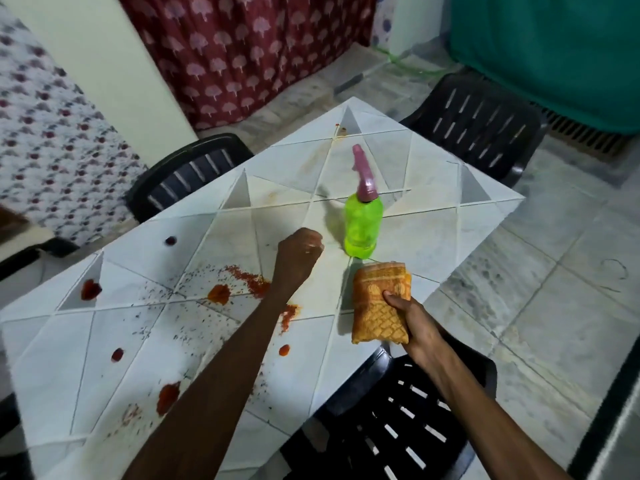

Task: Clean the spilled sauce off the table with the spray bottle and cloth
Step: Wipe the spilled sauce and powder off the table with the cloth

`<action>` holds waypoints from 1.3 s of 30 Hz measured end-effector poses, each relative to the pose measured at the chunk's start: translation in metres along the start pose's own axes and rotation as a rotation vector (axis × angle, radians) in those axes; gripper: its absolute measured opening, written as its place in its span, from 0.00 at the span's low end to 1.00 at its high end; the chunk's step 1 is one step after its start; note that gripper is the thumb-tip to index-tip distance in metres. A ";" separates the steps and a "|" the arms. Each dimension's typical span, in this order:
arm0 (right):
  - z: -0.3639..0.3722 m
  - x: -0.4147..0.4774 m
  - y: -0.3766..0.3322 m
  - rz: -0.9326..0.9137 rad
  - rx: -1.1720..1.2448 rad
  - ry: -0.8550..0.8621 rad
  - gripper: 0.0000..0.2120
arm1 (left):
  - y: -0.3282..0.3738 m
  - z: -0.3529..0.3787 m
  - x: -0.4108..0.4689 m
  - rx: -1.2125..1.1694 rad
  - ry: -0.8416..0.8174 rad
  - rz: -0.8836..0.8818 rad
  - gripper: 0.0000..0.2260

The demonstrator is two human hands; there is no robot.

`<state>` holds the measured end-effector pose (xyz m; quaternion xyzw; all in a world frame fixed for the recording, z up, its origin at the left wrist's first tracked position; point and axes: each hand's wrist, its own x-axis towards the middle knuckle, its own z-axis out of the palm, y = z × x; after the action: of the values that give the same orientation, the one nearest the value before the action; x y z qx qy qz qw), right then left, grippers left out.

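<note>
A green spray bottle [363, 223] with a pink nozzle stands upright near the middle of the white table [433, 216]. My left hand [298, 255] hovers just left of the bottle with its fingers curled and holds nothing. At the table's right edge my right hand [414, 323] grips a folded orange cloth [375, 301]. Red and orange sauce spots [219, 294] and dark specks are scattered over the table's near left part, partly hidden under my left forearm.
Black plastic chairs stand around the table: one at the far left [187, 174], one at the far right [481, 123], one close below my right arm [398, 431]. A red patterned curtain [242, 46] hangs behind. A tiled floor [554, 271] lies to the right.
</note>
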<state>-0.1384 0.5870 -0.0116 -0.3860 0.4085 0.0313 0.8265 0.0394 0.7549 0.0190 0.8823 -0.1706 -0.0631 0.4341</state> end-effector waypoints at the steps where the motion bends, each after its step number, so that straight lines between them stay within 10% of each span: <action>1: 0.010 0.002 0.008 0.010 -0.053 -0.011 0.16 | -0.017 -0.013 -0.014 0.003 0.043 -0.019 0.01; 6: 0.066 0.008 0.039 -0.044 -0.319 -0.106 0.18 | -0.097 -0.068 -0.073 -0.007 0.057 -0.270 0.10; 14: 0.132 0.037 0.076 -0.606 -1.393 0.176 0.13 | -0.187 -0.129 -0.124 0.360 0.027 -0.302 0.24; 31: 0.246 -0.003 0.215 -0.513 -1.419 -0.362 0.24 | -0.266 -0.188 -0.150 0.377 -0.052 -0.284 0.27; 39: 0.233 0.011 0.140 -0.595 -1.266 -0.221 0.18 | -0.274 -0.198 -0.141 0.404 -0.035 -0.269 0.27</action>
<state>-0.0306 0.8372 -0.0194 -0.8821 0.1029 0.0747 0.4536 0.0267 1.1069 -0.0805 0.9647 -0.0683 -0.1001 0.2337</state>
